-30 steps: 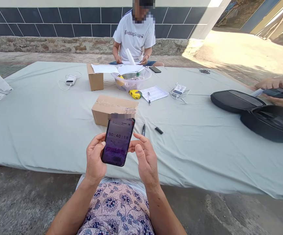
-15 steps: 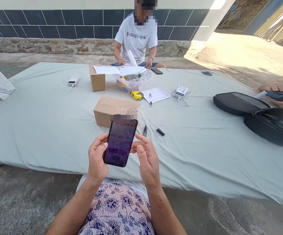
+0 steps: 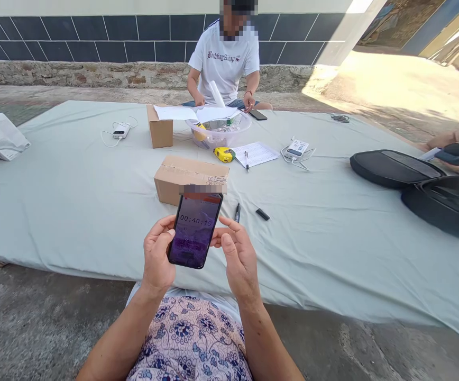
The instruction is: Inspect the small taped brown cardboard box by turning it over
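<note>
the phone was held tilted above the near edge of the surface, in front of a cardboard box. the left hand curled around its left side, thumb on the screen; the right hand was loosely spread, fingertips against the right side, thumb lifted. it looked light, stiff, slick and breakable, best gripped by its long sides.

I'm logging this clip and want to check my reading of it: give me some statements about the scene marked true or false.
The left hand holds the phone up off the sheet. True.
The phone's screen is dark. False: it is lit and shows a timer.
A cardboard box lies on the sheet beyond the phone. True.
The marker pen lies on top of the cardboard box. False: it lies on the sheet, right of the cardboard box.
</note>
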Available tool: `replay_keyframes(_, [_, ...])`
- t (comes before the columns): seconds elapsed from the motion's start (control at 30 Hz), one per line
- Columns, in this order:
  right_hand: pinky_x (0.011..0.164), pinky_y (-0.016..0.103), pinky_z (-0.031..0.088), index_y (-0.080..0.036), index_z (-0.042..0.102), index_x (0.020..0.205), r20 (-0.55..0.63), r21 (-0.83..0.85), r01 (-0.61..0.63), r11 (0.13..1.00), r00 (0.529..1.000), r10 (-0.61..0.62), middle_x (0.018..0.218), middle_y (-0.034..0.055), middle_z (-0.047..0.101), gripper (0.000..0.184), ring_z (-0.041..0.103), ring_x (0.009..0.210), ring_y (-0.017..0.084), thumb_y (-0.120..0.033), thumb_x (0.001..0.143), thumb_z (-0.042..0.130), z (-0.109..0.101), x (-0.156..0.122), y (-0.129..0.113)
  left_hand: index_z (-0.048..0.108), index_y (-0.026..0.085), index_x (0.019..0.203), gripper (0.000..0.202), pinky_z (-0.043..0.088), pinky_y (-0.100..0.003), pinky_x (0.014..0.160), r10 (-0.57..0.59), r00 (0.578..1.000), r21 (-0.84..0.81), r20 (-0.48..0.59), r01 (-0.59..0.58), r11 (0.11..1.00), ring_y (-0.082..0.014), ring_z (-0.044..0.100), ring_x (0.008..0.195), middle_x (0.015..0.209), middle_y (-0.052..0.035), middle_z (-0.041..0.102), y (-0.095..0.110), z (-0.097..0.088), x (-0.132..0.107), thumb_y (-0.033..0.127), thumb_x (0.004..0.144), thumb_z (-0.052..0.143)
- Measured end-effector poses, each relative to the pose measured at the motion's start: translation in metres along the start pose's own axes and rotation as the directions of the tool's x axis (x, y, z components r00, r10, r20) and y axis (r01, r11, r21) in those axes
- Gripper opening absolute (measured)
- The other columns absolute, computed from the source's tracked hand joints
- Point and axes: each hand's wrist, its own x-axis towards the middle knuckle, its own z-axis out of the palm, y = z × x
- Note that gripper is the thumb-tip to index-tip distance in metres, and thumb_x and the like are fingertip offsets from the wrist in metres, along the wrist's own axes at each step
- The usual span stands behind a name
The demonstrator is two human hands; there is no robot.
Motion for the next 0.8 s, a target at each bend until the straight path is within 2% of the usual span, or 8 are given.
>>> replay_keyframes(0.2, [0.082,0.039,0.058,-0.025,0.059,0.126,-0.015,-0.046,-0.029,0.999,1.0,0.028,0.092,0.0032,0.076,0.037,0.072,0.078,0.018,-0.052,0.101,0.056,-0.002,0.002,0.0,0.078,0.02,0.087,0.029,0.053,-0.028,0.064,0.036,0.998,-0.029,-0.048,-0.038,0.999,-0.0202,0.07,0.077,0.088,-0.0046,0.078,0.005,-0.006,0.01,0.031,0.062,0.071])
replay_keyframes(0.37, [0.082,0.039,0.059,-0.026,0.06,0.126,-0.011,-0.06,-0.017,0.998,1.0,0.016,0.091,0.0027,0.075,0.035,0.072,0.078,0.018,-0.05,0.102,0.055,-0.004,0.002,0.001,0.078,0.02,0.086,0.032,0.052,-0.026,0.056,0.019,0.995,-0.048,-0.098,-0.023,0.999,-0.0182,0.067,0.069,0.082,-0.0028,0.077,0.01,-0.012,0.019,0.031,0.057,0.073])
replay_keyframes(0.57, [0.083,0.039,0.06,-0.027,0.06,0.127,-0.005,-0.069,-0.022,0.997,1.0,0.022,0.093,0.0024,0.076,0.032,0.072,0.079,0.017,-0.045,0.102,0.055,-0.004,0.003,0.003,0.079,0.019,0.085,0.033,0.055,-0.028,0.061,0.034,0.991,-0.067,-0.13,-0.043,0.997,-0.0198,0.069,0.075,0.085,-0.0038,0.078,0.012,-0.017,0.025,0.03,0.055,0.075])
replay_keyframes(0.7, [0.082,0.039,0.06,-0.026,0.061,0.125,-0.021,-0.082,-0.02,0.996,1.0,0.018,0.091,0.0026,0.076,0.032,0.072,0.077,0.017,-0.047,0.101,0.055,-0.005,0.006,0.007,0.078,0.019,0.086,0.034,0.053,-0.027,0.057,0.022,0.988,-0.059,-0.155,-0.032,0.998,-0.0186,0.067,0.07,0.082,-0.0031,0.077,0.012,-0.02,0.03,0.031,0.054,0.074])
replay_keyframes(0.8, [0.08,0.038,0.06,-0.025,0.062,0.124,-0.054,-0.099,-0.02,0.995,0.998,0.015,0.091,0.0027,0.076,0.033,0.072,0.076,0.017,-0.048,0.101,0.055,-0.009,0.009,0.013,0.077,0.018,0.087,0.038,0.051,-0.027,0.056,0.019,0.981,-0.039,-0.195,-0.027,0.999,-0.0189,0.066,0.069,0.081,-0.0032,0.076,0.013,-0.029,0.04,0.031,0.052,0.072])
